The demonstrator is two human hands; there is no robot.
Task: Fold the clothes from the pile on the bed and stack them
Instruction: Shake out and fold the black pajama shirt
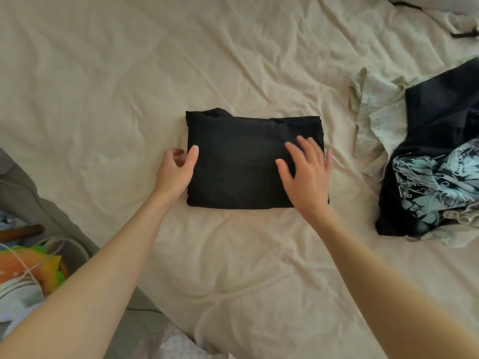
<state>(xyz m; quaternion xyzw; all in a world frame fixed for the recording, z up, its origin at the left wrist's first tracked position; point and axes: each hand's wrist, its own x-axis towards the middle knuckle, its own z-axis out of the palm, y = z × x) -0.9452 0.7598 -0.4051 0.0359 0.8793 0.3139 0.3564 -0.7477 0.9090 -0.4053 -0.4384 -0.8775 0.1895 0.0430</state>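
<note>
Spreading across nearly the whole view, the bed (pixel 233 60) wears a cream sheet, thin and soft-looking, rumpled into long shallow creases. At its right edge lies the pile (pixel 427 156) of unfolded clothes: a dark navy garment (pixel 440 107) with a pale printed graphic, slumped over a light, faintly patterned, crinkled piece (pixel 375 110). Both are loose and shapeless.

Near the middle of the bed sits the black garment (pixel 246 161), already folded into 1 compact rectangle – matte, dense-looking cloth with a fairly crisp near edge and a small bump of fabric at its far left corner. It lies well apart from the pile.

The left hand (pixel 176 169) rests against the rectangle's left edge, thumb lying on top of the cloth and fingers curled loosely beside it; whether they reach under the edge I cannot tell. The right hand (pixel 305 172) lies flat on the right part, fingers straight and spread, pressing the cloth down.

By my judgement the folding of this piece is done and the hands are smoothing or squaring it. No stack shows yet, so the next move likely calls for lifting it with both hands so the layers stay together, setting it aside, then drawing a fresh garment from the pile.
</note>
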